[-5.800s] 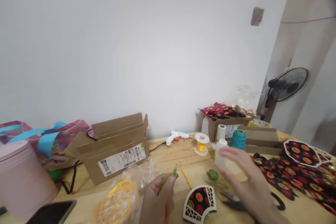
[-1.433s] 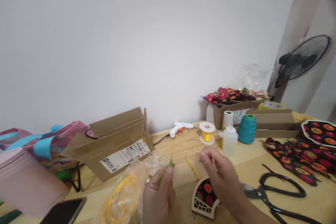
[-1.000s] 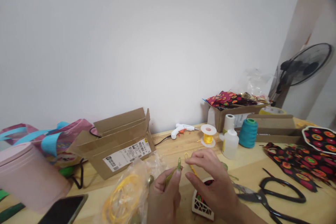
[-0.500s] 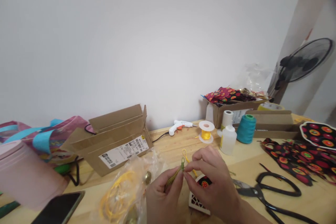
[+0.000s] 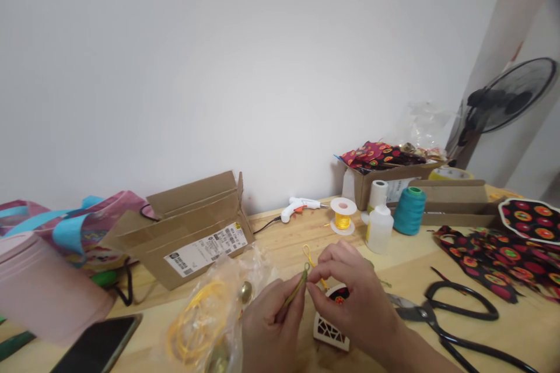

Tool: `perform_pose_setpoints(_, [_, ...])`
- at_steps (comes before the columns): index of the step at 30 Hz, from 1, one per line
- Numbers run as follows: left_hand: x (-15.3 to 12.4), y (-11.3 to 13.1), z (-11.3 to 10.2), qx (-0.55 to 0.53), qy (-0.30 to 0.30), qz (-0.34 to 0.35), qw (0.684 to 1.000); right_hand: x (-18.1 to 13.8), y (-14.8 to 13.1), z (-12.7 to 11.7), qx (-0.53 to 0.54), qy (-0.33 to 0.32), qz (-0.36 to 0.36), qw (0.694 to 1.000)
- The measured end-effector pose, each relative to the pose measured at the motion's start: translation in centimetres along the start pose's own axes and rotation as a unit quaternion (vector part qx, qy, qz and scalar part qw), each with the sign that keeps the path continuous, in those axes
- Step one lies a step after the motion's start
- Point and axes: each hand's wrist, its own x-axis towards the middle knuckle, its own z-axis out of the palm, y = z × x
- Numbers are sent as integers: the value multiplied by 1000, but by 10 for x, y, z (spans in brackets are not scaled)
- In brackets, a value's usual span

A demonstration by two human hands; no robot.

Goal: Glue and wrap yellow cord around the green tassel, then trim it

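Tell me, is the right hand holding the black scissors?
No, the black scissors lie on the table, while the right hand is up by the green cord.

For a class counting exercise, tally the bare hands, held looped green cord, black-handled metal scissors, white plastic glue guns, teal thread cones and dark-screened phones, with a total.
Bare left hand and bare right hand: 2
Looped green cord: 1
Black-handled scissors: 1
White glue gun: 1
Teal thread cone: 1
Phone: 1
Total: 7
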Motion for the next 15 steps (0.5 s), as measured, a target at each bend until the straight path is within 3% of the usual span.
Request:
perform_pose_setpoints(3, [2, 2, -1, -10, -21, -20, 1000, 3, 0, -1, 24, -9, 4, 1000])
perform_pose_setpoints(5, [4, 4, 0, -72, -45, -81, 993, 4, 2, -2, 45, -17, 16, 999])
perform_pose_setpoints(10, [6, -1, 3, -218, -140, -250, 933, 6, 8, -7, 112, -77, 86, 987])
perform_pose_setpoints(15, [6, -11, 2, -273, -209, -289, 893, 8, 12, -9, 176, -140, 175, 959])
